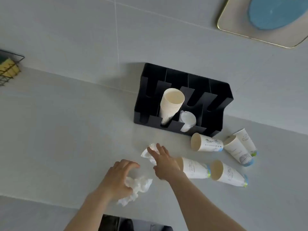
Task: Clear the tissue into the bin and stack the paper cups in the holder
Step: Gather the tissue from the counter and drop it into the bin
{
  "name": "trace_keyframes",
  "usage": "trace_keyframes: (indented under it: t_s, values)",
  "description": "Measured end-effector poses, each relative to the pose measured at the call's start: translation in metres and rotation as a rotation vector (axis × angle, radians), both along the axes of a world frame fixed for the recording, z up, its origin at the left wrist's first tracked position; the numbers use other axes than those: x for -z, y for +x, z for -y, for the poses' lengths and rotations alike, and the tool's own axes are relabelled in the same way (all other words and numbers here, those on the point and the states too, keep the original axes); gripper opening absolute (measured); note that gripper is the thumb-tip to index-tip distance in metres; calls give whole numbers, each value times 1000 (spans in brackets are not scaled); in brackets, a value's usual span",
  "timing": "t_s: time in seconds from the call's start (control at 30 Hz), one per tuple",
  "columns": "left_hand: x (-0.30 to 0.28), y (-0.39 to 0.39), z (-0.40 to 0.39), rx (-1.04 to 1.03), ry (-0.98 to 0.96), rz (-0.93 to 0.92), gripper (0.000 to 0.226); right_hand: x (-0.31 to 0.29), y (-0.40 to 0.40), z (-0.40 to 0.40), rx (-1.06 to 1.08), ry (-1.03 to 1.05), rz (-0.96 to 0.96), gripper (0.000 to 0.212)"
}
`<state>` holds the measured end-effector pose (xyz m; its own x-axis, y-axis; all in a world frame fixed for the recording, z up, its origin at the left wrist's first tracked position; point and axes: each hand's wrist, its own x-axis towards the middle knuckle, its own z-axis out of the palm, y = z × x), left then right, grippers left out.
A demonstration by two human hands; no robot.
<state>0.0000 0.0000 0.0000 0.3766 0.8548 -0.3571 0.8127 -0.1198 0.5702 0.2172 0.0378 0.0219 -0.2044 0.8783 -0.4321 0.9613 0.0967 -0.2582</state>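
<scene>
- On the pale grey worktop [66,130], the left hand [116,177] has its fingers curled around a crumpled tissue [138,185], part of which spills out to the right of the palm.
- Just beyond it, the right hand [164,162] lies with fingers spread over a second tissue [147,153]; they touch it but have not closed on it.
- No bin is in view, so by my reading the tissue step is only begun.
- One stack of paper cups [171,105] already leans in a slot of the black holder [216,104], with something white, perhaps lids or more tissue, in the slot beside it.
- Five loose cups lie on their sides to the right: one [208,144] near the holder's front, two [238,150] further right, two [228,174] nearer the person. All are left to stack.
- A grey tiled wall backs the worktop; a wire basket [8,70] with something yellow hangs at left, a blue-and-cream tray [233,22] at upper right.
</scene>
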Motion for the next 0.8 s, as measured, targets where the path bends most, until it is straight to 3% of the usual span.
trace_keyframes:
  t_s: [0.17,0.5,0.63,0.8]
  values:
    - [17,-6,9,109,-98,4,61,10,-9,1,-19,-74,89,101]
    - [28,-1,16,-104,-30,2,18,26,-5,31,33,57,158,32]
    - [21,3,2,-252,90,9,17,19,5,36,97,133,130,23]
    - [-5,26,-23,-373,217,66,27,1,16,22,268,211,-103,17]
